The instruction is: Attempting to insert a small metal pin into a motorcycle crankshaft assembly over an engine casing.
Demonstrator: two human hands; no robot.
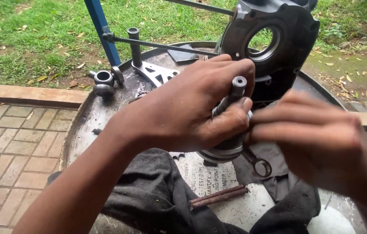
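Observation:
My left hand (pixel 192 108) is wrapped around a grey metal shaft assembly (pixel 234 93) whose hollow tip sticks up above my thumb; its round lower flange (pixel 222 154) shows below my palm. My right hand (pixel 317 138) comes in from the right, blurred, its fingertips touching the assembly beside my left thumb. Both hands hover over a round metal drum top (pixel 88 121). A black engine casing (pixel 278 43) with a round hole stands just behind the hands.
A dark cloth (pixel 149 190) lies on the drum's near side, with two rusty rods (pixel 218 196) and a ring spanner (pixel 259 164) beside it. A bracket with an upright pin (pixel 136 47), small round parts (pixel 103 82) and a blue post (pixel 101 30) stand at the back. Brick paving and grass surround the drum.

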